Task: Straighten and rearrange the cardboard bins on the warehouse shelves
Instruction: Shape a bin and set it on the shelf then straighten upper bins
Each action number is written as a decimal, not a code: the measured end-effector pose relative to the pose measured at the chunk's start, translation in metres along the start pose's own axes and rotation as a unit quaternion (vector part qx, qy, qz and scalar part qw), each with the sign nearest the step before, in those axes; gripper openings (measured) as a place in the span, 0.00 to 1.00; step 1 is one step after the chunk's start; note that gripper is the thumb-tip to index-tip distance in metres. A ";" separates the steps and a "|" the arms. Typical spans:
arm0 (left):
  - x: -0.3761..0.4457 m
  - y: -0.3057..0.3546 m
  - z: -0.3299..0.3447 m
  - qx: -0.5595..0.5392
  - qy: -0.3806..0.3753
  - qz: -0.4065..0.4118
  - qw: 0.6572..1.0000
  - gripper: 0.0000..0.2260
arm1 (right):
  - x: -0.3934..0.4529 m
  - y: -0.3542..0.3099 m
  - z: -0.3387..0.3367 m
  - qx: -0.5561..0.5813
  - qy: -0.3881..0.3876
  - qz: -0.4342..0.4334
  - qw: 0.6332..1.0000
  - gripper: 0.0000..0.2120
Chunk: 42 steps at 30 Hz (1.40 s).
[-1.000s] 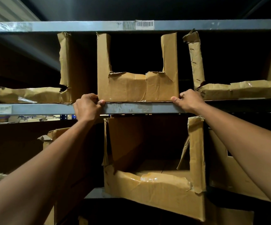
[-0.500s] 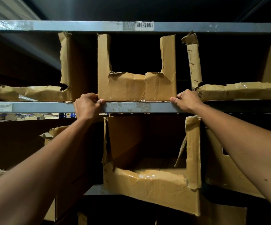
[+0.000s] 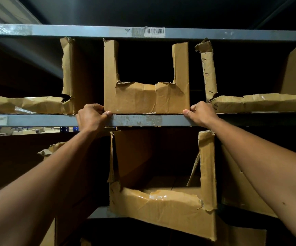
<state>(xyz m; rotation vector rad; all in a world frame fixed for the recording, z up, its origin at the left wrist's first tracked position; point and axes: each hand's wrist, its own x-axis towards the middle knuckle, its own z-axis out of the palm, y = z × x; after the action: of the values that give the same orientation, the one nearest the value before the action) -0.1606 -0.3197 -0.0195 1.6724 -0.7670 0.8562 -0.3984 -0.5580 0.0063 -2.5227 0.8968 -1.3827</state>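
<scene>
A worn cardboard bin (image 3: 143, 99) with a U-shaped cut-out front stands upright in the middle of the grey metal shelf (image 3: 140, 120). My left hand (image 3: 90, 116) grips its lower left corner, thumb on the front face. My right hand (image 3: 199, 111) grips its lower right corner. A crumpled bin (image 3: 37, 103) sits to its left and another torn bin (image 3: 250, 102) to its right, each with a gap beside the middle bin.
Below the shelf a large torn bin (image 3: 161, 206) sits skewed, its front overhanging the lower shelf. More bins stand at lower left (image 3: 55, 150) and lower right (image 3: 241, 189). An upper shelf beam (image 3: 90, 31) with a barcode label (image 3: 154, 31) runs overhead.
The middle bin has shifted slightly left and squared up on the shelf, with both hands still gripping its lower corners. The view has tilted up slightly.
</scene>
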 end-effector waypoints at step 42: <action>-0.105 0.354 0.187 0.217 -0.247 0.333 0.884 0.16 | -0.019 0.227 -0.188 -0.207 -0.010 -0.258 0.944 0.26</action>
<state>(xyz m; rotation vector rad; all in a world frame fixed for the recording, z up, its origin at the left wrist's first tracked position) -0.4799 -0.5772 0.0373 2.0923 -1.6684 1.1398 -0.6565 -0.7017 0.0145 -3.2646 0.5876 -1.3995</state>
